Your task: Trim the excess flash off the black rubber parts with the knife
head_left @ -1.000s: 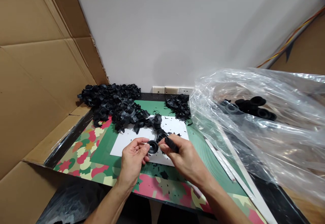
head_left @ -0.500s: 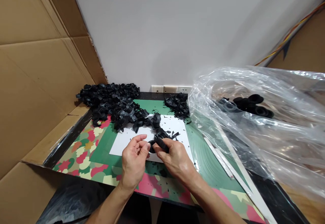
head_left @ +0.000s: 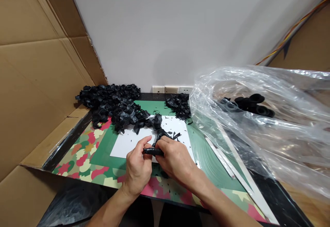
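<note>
Between my two hands stretches a black rubber piece [head_left: 154,151], seen edge on, dark and slightly shiny. My left hand [head_left: 138,165] pinches its left end between thumb and fingers. The other end disappears into my right hand [head_left: 176,156], whose fingers are curled round it; whether a tool is also in that hand is hidden. Just beyond my fingers a ribbed black rubber bellows [head_left: 159,130] lies on the white paper sheet [head_left: 122,144]. Thin black rubber scraps [head_left: 176,136] are scattered to its right.
A large heap of ribbed black rubber parts [head_left: 113,103] spreads at the back left. A smaller pile of black trimmings [head_left: 179,106] sits back right. A clear plastic bag [head_left: 247,141] with several black parts covers the right side. Cardboard [head_left: 38,82] walls the left; white strips [head_left: 229,165] lie right.
The rubber piece has turned from showing a round ring to an edge-on strip between my hands. My right hand has closed further over it, and my left fingers have shifted their pinch.
</note>
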### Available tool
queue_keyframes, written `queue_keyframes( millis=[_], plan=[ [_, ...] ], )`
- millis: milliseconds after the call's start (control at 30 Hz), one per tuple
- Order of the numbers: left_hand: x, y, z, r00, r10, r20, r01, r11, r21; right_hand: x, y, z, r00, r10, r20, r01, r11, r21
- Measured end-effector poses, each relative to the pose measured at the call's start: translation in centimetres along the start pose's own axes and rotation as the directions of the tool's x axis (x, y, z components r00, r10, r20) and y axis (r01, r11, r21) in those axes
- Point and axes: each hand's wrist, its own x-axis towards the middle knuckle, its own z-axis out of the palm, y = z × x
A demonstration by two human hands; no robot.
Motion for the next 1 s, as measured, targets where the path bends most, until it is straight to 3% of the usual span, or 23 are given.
queue_keyframes(
  millis=[100, 200, 333, 433, 500, 633, 800, 867, 1000],
  plan=[
    [0.1, -0.4, 0.1, 0.999, -0.029, 0.022, 0.030, 0.999, -0.044, 0.1, -0.1, 0.6, 0.999, 0.018, -0.049, -0.016, 0.999, 0.033],
    [0.3, -0.9, 0.3, 0.988, -0.145, 0.058, 0.154, 0.966, -0.207, 0.0, 0.1, 1.1, 0.979, 0.177, -0.105, -0.137, 0.941, 0.310],
    [0.7, -1.1, 0.4, 0.965, -0.254, 0.072, 0.263, 0.910, -0.321, -0.2, 1.3, 1.0, 0.907, 0.421, 0.008, -0.297, 0.626, 0.722],
    [0.9, -0.9, 0.2, 0.966, -0.257, 0.038, 0.255, 0.910, -0.327, -0.4, 2.5, 0.5, 0.861, 0.502, 0.082, -0.355, 0.478, 0.804],
    [0.8, -0.8, 0.1, 0.969, -0.247, 0.024, 0.242, 0.920, -0.309, -0.7, 3.1, 0.1, 0.847, 0.524, 0.085, -0.377, 0.482, 0.791],
    [0.7, -0.9, 0.1, 0.976, -0.216, 0.011, 0.211, 0.943, -0.258, -1.1, 3.2, -0.3, 0.882, 0.467, 0.065, -0.383, 0.630, 0.676],
    [0.6, -1.0, 0.1, 0.979, -0.202, 0.016, 0.200, 0.950, -0.240, -1.2, 2.8, -0.1, 0.942, 0.319, -0.108, -0.204, 0.797, 0.569],
    [0.6, -1.0, 0.1, 0.978, -0.207, 0.018, 0.205, 0.947, -0.246, -1.2, 2.7, -0.1, 0.950, 0.292, -0.109, -0.182, 0.803, 0.567],
    [0.7, -0.8, 0.1, 0.977, -0.213, 0.012, 0.210, 0.947, -0.244, -1.2, 2.6, -0.2, 0.955, 0.295, 0.037, -0.261, 0.770, 0.582]
  ],
)
